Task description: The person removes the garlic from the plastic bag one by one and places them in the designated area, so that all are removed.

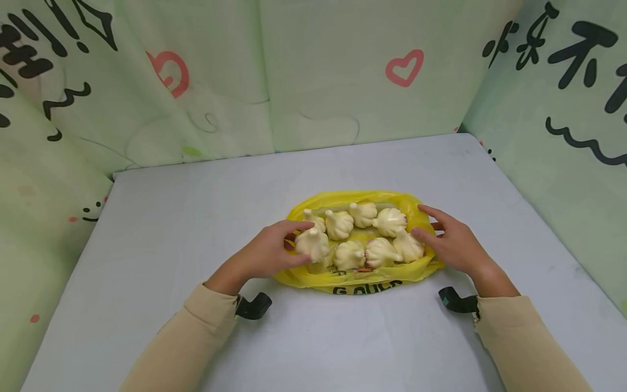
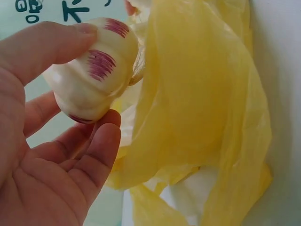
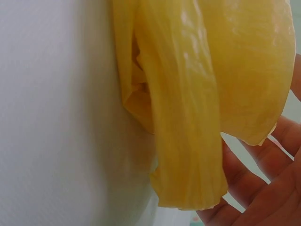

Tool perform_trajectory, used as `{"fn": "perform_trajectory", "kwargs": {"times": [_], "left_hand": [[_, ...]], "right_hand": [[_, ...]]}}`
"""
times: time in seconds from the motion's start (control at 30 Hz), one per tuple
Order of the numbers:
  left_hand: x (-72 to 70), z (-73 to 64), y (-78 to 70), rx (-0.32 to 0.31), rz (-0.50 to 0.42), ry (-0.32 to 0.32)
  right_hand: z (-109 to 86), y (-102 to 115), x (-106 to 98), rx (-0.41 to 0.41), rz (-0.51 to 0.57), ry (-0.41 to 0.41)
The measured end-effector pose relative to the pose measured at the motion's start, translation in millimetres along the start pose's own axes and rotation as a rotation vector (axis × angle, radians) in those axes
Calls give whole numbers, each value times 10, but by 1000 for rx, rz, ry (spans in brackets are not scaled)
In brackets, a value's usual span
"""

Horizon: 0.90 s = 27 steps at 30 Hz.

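Observation:
Several garlic bulbs (image 1: pixel 339 224) lie in a yellow plastic bag (image 1: pixel 343 280) whose mouth is spread wide. My left hand (image 1: pixel 269 247) grips a garlic bulb (image 1: pixel 313 245) at the bag's left side. In the left wrist view that bulb (image 2: pixel 101 66) shows purple streaks, with the thumb over it and fingers beneath. On the opposite side, my right hand (image 1: pixel 455 239) has its fingers spread against the rim, the thumb reaching over it near a garlic bulb (image 1: pixel 408 246). Part of the right fingers hides behind the bag (image 3: pixel 188 117) in the right wrist view.
The bag stands on a white table (image 1: pixel 171 218). A pale green curtain (image 1: pixel 318 81) with printed hearts and black characters hangs behind and along both sides. Black wrist mounts (image 1: pixel 253 306) are on both sleeves.

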State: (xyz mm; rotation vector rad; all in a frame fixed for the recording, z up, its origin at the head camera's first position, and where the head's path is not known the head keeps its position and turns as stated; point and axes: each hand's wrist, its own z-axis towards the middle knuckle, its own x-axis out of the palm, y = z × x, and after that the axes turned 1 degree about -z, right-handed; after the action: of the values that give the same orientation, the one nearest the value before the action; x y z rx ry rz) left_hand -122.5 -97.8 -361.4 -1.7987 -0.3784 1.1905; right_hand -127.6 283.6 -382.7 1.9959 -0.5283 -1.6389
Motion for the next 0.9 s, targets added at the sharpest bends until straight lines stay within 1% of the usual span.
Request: {"fn": "perform_trajectory", "kwargs": {"times": [0.07,0.2,0.4,0.47,0.73,0.9], "left_hand": [[-34,-21,-1,-9,-36,-16],[-118,-49,0,-25,-78,-56],[-251,-77,37,-4,-69,-116],[-287,-92,54,-9,-67,-132],[-427,-157,128,-100,-70,-205],[-509,-182,211,-139,-73,-260]], "right_hand": [[1,2,2,1,-2,2],[4,19,1,2,-3,3],[6,46,-13,0,-3,3],[8,42,-16,1,-1,2],[8,16,-14,6,-2,8],[1,17,-14,5,-4,8]]}}
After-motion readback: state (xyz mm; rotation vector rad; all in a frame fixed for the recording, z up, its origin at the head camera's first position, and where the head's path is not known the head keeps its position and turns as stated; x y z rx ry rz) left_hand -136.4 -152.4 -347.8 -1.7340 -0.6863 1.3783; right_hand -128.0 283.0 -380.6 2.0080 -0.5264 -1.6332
